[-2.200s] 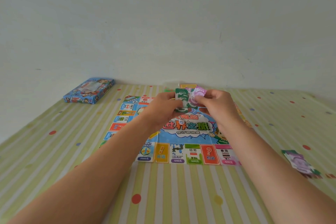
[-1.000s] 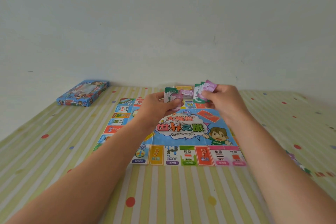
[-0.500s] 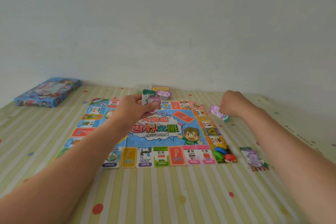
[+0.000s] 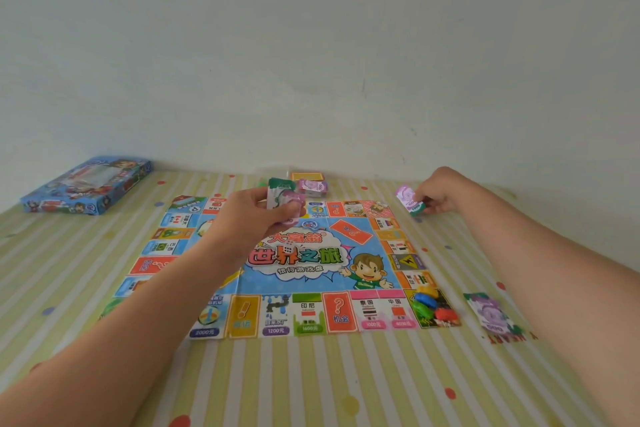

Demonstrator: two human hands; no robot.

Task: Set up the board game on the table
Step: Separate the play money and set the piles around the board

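Observation:
The colourful game board [image 4: 304, 314] lies flat on the striped tablecloth [image 4: 311, 385]. My left hand [image 4: 252, 218] grips a stack of green and purple play money [image 4: 281, 196] above the board's far side. My right hand [image 4: 440, 192] pinches a few purple and green notes [image 4: 408, 199] low over the cloth, just beyond the board's far right corner. A white die [image 4: 289, 248] sits on the board's centre. Several coloured pawns [image 4: 431, 305] cluster on the near right corner square.
The blue game box [image 4: 86, 184] lies at the far left by the wall. Card and money piles [image 4: 310, 182] sit behind the board's far edge. Another money pile [image 4: 490, 315] lies right of the board, near my right forearm.
My hands have parted: the right one carried a few notes out to the right and down near the cloth. The left hand stays over the board with its stack. The view swung right.

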